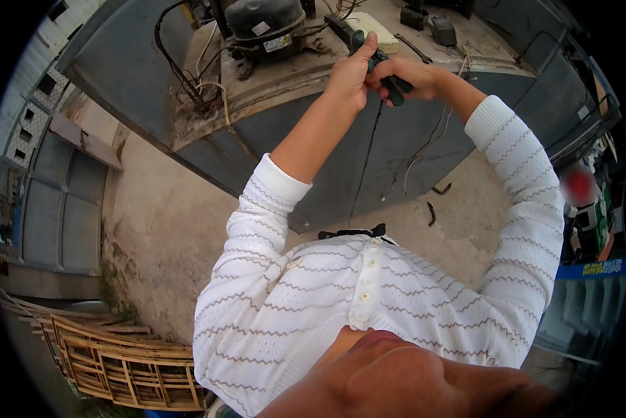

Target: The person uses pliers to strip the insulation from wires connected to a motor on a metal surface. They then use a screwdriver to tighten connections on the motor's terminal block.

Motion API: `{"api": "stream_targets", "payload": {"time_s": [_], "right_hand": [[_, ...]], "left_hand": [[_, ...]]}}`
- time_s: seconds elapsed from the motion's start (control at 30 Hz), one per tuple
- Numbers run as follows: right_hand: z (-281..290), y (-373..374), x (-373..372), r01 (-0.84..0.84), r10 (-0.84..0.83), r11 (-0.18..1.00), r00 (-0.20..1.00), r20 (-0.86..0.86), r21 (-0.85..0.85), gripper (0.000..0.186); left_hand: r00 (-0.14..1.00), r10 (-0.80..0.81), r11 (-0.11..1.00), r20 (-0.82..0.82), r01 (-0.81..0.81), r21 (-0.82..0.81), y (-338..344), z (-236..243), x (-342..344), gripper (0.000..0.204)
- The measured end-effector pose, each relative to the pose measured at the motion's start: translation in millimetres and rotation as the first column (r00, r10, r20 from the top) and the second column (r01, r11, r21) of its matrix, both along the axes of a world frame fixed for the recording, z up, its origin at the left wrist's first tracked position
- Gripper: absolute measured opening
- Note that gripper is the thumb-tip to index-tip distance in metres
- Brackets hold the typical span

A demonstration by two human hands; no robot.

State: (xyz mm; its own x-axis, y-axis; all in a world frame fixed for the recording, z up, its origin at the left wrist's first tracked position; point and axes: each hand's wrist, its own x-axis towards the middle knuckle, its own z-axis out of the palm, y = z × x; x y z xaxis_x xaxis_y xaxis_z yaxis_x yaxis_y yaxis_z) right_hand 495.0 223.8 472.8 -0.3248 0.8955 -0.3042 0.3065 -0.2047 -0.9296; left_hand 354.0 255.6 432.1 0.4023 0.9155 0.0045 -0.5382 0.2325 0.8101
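OK, left hand [350,73] and right hand [412,72] both closed round a black tool [395,90], held at the near edge of the bench [285,143]; left thumb up, grip partly hidden. Dark cord [369,150] hangs below the hands. Behind, on the bench: compressor [263,24] to the left, cream box [385,40] just beside the tool, wrench [414,49] right of that.

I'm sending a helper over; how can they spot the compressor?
Find the grey cabinet. On its dirty top, left of the left hand, sits the compressor. Unlike the flat cream box to its right, it is rounded and black with pale stickers.
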Motion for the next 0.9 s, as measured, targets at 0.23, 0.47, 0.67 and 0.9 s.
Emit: {"api": "stream_targets", "payload": {"time_s": [0.23,0.47,0.67,0.9], "right_hand": [[-3,8,5,-0.002,-0.017,0.996,0.978,0.207,0.094,0.030],[29,38,23,-0.222,-0.379,0.773,0.589,0.713,0.594,0.051],[62,42,33,-0.346,-0.436,0.742,0.400,0.806,0.573,0.063],[75,76,27,-0.259,-0.470,0.677,0.567,0.676,0.688,0.060]], "left_hand": [[0.995,-0.084,0.990,-0.049,0.088,0.107,-12,5,-5,0.036],[0.983,-0.132,0.946,0.127,0.087,0.312,26,1,21,0.040],[0.987,0.109,0.868,-0.116,-0.038,0.495,-17,14,-4,0.047],[0.913,0.382,0.778,-0.144,-0.233,0.584,-50,11,-95,0.035]]}}
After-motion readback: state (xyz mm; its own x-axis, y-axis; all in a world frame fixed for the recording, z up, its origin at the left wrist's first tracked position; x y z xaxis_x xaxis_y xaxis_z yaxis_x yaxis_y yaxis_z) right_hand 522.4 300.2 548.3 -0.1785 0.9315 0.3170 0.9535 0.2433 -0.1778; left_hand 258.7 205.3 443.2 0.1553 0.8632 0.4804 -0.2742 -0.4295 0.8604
